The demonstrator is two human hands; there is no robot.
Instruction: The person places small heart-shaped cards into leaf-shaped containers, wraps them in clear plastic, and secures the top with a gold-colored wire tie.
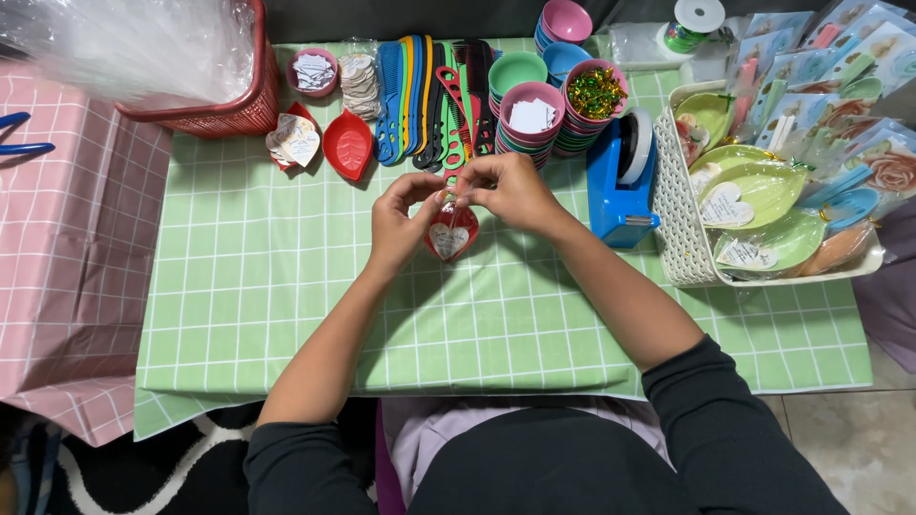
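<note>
A small red leaf-shaped dish (450, 238) wrapped in clear plastic, with a white heart-shaped card inside, sits between my hands over the green checked tablecloth (286, 286). My left hand (399, 224) pinches the gathered top of the wrap from the left. My right hand (510, 191) pinches the same spot from the right, fingers closed on the plastic neck where a thin tie seems to sit.
Behind lie combs (420, 95), stacked bowls (530, 119), a bowl of twist ties (595, 93), a red dish (347, 145) and a red basket (224, 105). A blue tape dispenser (620, 181) and a white tray (673, 234) of wrapped dishes stand on the right.
</note>
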